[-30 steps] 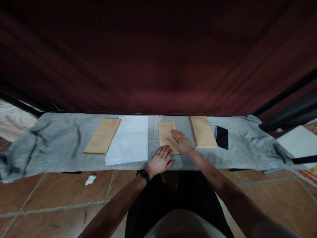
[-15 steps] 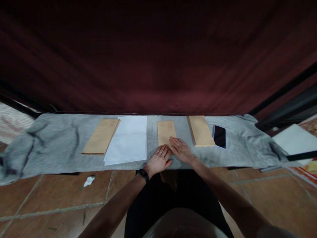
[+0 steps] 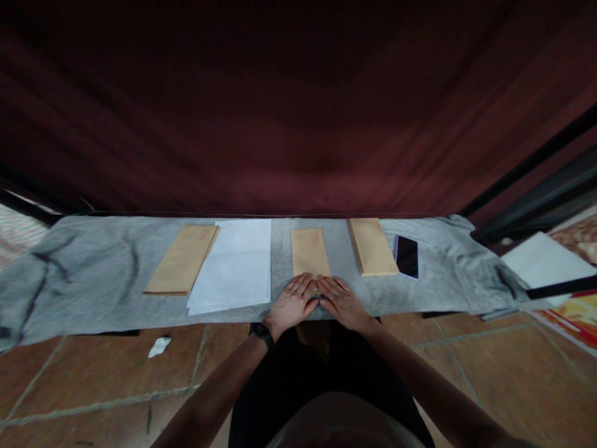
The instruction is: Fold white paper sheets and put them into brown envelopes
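A tan paper envelope (image 3: 310, 250) lies flat on the grey cloth in front of me. My left hand (image 3: 293, 301) rests palm down on its near left end, fingers stretched out. Beside it my right hand (image 3: 342, 302) presses flat on the near right end, also with fingers extended. The fingertips of both hands nearly meet over the envelope, and its near edge is hidden beneath them. A dark band (image 3: 262, 334) circles my left wrist.
White paper sheets (image 3: 236, 267) and tan envelopes (image 3: 181, 260) lie on the left. To the right are a thick stack of tan envelopes (image 3: 374, 247) and a phone (image 3: 407, 257). Grey cloth (image 3: 102, 267) covers the narrow table; a dark red curtain (image 3: 298, 137) hangs behind.
My right hand has slid nearer to me, from the envelope's middle to its near end, level with my left hand. The view has shifted slightly.
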`<state>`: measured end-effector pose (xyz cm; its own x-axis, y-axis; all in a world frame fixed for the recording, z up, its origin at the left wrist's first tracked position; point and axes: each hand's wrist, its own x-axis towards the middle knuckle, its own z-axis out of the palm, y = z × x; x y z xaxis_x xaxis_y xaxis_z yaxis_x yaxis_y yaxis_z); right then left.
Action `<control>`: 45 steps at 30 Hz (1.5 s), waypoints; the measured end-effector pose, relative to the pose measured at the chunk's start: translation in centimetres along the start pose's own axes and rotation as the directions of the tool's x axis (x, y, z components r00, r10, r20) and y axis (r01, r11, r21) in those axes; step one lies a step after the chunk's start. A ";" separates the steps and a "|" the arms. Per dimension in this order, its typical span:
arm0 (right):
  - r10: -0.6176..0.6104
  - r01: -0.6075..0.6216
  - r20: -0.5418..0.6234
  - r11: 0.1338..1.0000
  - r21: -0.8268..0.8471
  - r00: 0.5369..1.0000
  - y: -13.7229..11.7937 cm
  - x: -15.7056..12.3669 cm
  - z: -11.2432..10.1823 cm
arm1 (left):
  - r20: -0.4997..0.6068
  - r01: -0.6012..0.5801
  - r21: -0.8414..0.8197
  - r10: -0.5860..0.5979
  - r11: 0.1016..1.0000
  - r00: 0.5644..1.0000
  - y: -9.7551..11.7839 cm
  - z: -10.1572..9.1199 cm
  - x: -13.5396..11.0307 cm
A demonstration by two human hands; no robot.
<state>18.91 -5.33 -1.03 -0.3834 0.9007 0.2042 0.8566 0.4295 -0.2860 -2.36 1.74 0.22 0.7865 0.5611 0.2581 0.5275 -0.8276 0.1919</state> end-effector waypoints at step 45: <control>0.068 -0.072 0.028 0.989 0.131 0.997 -0.5 0.1 -1.0 | 0.108 0.070 0.048 -0.075 0.996 0.991 -6.5 3.7 13.4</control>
<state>18.81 -5.47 0.11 -0.3336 0.9295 0.1575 0.8294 0.3688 -0.4197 5.89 14.61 -1.07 0.7748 0.6166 0.1394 0.5961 -0.7860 0.1639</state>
